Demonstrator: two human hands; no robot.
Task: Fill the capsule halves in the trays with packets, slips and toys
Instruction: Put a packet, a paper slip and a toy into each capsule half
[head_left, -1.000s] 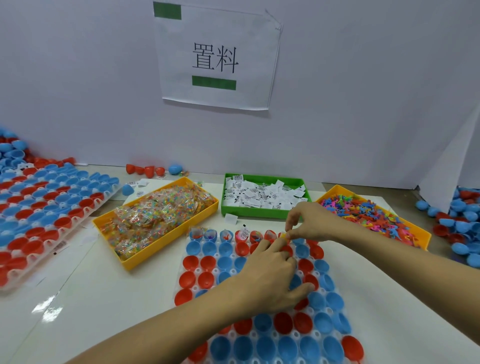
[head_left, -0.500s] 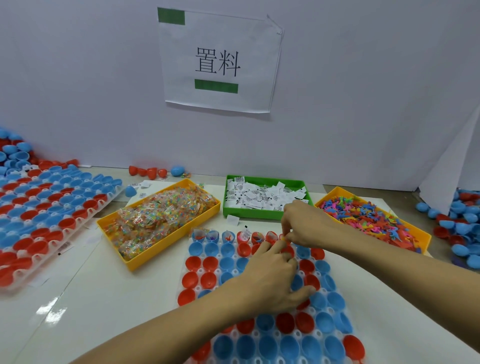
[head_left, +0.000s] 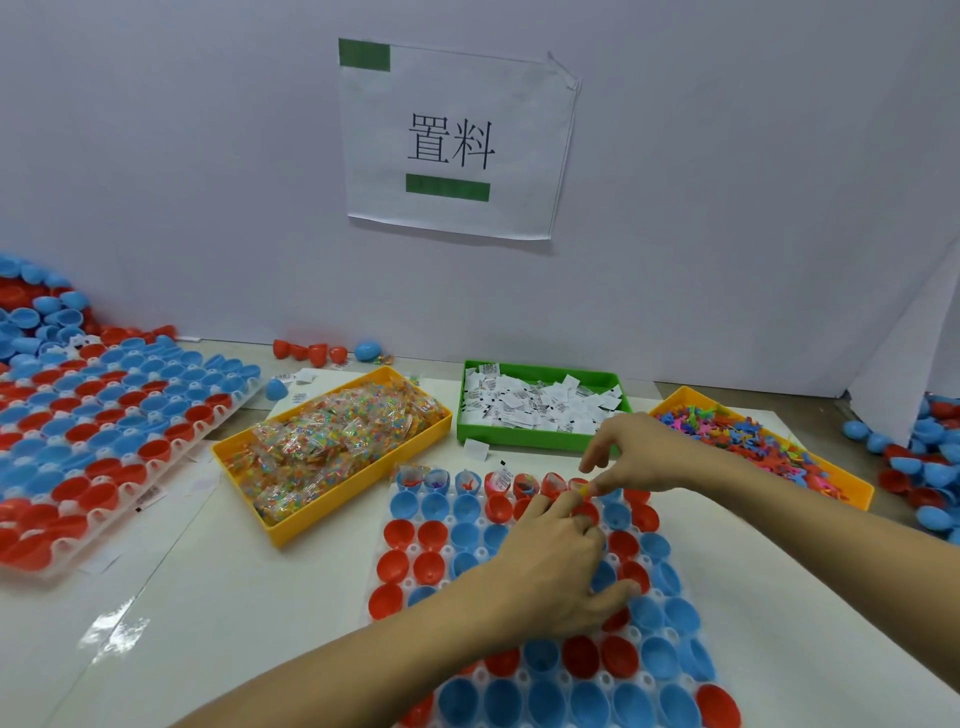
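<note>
Person, as I saw through the head camera: two bare forearms, left hand (head_left: 558, 564) and right hand (head_left: 641, 457). I noted no sleeves, gloves or watch in frame; rings I could not rule out, the fingers being small and blurred.

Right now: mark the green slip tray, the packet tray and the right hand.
green slip tray (head_left: 530, 439): head view, front wall.
packet tray (head_left: 332, 499): head view, front right wall.
right hand (head_left: 636, 457): head view, back of hand.
</note>
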